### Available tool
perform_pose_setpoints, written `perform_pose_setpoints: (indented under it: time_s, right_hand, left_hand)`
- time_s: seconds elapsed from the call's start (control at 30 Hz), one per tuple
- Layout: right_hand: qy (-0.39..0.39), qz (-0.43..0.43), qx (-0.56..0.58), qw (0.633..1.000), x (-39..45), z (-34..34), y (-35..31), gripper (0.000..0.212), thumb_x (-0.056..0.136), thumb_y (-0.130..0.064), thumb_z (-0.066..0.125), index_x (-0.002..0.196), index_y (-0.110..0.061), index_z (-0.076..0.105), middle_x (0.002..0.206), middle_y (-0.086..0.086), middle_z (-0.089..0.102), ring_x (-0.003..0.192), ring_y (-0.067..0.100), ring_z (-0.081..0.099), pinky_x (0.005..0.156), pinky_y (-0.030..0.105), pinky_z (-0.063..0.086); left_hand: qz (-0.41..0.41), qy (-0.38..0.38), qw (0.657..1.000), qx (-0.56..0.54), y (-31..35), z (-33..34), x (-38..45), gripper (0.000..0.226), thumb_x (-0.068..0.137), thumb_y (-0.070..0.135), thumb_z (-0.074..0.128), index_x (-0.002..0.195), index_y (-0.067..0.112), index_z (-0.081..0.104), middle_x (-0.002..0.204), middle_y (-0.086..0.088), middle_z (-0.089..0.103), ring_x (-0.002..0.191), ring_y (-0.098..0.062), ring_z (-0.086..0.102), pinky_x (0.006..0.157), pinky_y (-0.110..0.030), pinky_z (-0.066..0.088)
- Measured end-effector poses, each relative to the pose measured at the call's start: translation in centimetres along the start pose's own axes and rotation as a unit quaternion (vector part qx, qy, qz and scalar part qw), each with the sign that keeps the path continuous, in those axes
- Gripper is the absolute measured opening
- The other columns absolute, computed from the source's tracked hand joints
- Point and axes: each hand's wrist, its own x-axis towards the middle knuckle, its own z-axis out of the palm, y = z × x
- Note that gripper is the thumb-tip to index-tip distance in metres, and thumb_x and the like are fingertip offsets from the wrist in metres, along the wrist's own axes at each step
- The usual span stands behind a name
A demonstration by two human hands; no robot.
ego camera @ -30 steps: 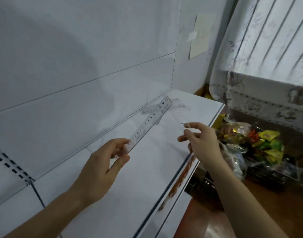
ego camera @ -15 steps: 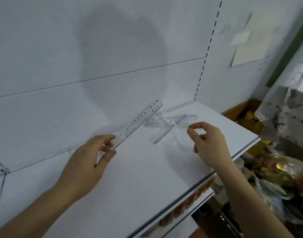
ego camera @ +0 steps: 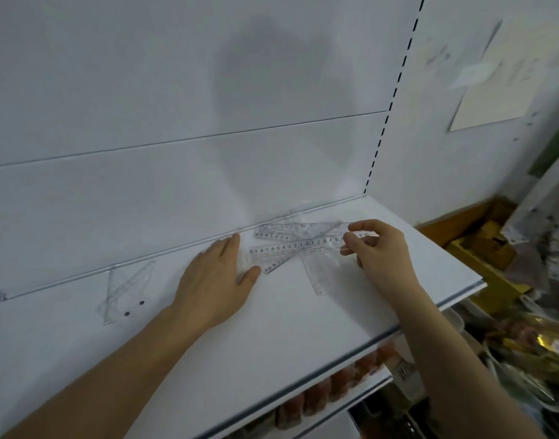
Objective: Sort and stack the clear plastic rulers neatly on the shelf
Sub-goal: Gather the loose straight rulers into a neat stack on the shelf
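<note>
While our left hand [ego camera: 219, 282] is lying flat on one end of the numbered ruler [ego camera: 298, 245] and our right hand [ego camera: 377, 248] is pinching the other, mid-frame on the shelf [ego camera: 271, 337], we are risking scattering the crossed rulers [ego camera: 316, 267] beneath.

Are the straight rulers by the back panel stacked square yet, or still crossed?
Still crossed. The clear rulers fan out at different angles on the shelf; the left hand lies flat at one end, the right hand pinches the other.
</note>
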Motion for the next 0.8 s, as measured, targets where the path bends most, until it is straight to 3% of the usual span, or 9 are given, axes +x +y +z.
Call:
perform_pose_setpoints:
  time_s: [0.07,0.13,0.27,0.43,0.5,0.63,0.8]
  right_hand:
    - [0.021,-0.021,-0.095,0.995,0.5,0.0,0.6,0.013,0.092,-0.036,0.069,0.102,-0.028,0.068,0.072,-0.009,0.074,0.067,0.002,0.066,0.066,0.028,0.047]
    - [0.047,-0.044,-0.187,0.980,0.6,0.2,0.9,0.016,0.089,-0.045,0.069,0.098,-0.031,0.069,0.083,-0.013,0.070,0.077,0.007,0.064,0.072,0.032,0.051]
    - [0.037,-0.048,-0.265,0.962,0.4,0.5,1.4,0.023,0.090,-0.046,0.068,0.105,-0.028,0.069,0.110,-0.005,0.058,0.091,0.011,0.052,0.079,0.030,0.043]
    - [0.062,-0.115,-0.233,0.964,-0.8,0.5,0.6,0.014,0.095,-0.034,0.064,0.107,-0.028,0.068,0.114,-0.005,0.059,0.096,0.011,0.055,0.082,0.028,0.040]
    - [0.036,-0.158,-0.244,0.956,-1.6,1.1,-0.2,0.014,0.096,-0.034,0.063,0.109,-0.029,0.068,0.112,-0.007,0.062,0.097,0.012,0.057,0.085,0.031,0.047]
    - [-0.059,-0.251,-0.290,0.922,-4.6,4.9,-3.0,0.026,0.095,-0.039,0.062,0.118,-0.028,0.067,0.122,-0.008,0.063,0.119,0.020,0.049,0.098,0.045,0.046]
    - [-0.177,-0.315,-0.281,0.889,-10.6,13.1,-7.9,0.045,0.097,-0.049,0.052,0.136,-0.028,0.056,0.144,-0.006,0.050,0.142,0.021,0.032,0.109,0.046,0.037]
  left_hand:
    - [0.007,-0.009,1.000,0.028,0.1,0.7,-0.3,0.093,0.084,0.070,0.004,0.156,0.016,0.029,0.164,-0.003,0.026,0.151,-0.019,0.022,0.121,-0.038,0.021]
    - [0.009,-0.001,0.999,0.034,-0.1,1.2,0.0,0.094,0.082,0.068,0.001,0.153,0.015,0.034,0.164,-0.004,0.026,0.151,-0.019,0.022,0.121,-0.039,0.022]
    - [-0.001,0.001,1.000,0.019,-0.3,1.4,0.0,0.092,0.084,0.068,0.006,0.153,0.014,0.036,0.164,-0.005,0.027,0.152,-0.020,0.021,0.122,-0.041,0.022]
    - [0.004,-0.005,1.000,-0.002,-0.3,0.7,-0.3,0.068,0.101,0.053,0.037,0.155,0.011,0.032,0.166,-0.003,0.022,0.153,-0.017,0.016,0.123,-0.035,0.015]
    - [0.022,0.010,1.000,0.013,-0.7,-0.3,-0.6,0.068,0.101,0.052,0.037,0.155,0.012,0.030,0.167,-0.003,0.018,0.155,-0.017,0.010,0.124,-0.037,0.013]
    - [-0.004,0.028,0.997,0.068,-4.7,-3.6,-2.9,0.089,0.087,0.068,0.007,0.160,0.018,0.015,0.169,0.003,0.003,0.155,-0.014,-0.007,0.125,-0.045,0.003]
    - [-0.099,0.062,0.991,0.069,-13.7,-7.6,-10.9,0.077,0.098,0.063,0.018,0.161,0.019,0.012,0.169,0.004,0.001,0.154,-0.011,-0.008,0.125,-0.045,0.001]
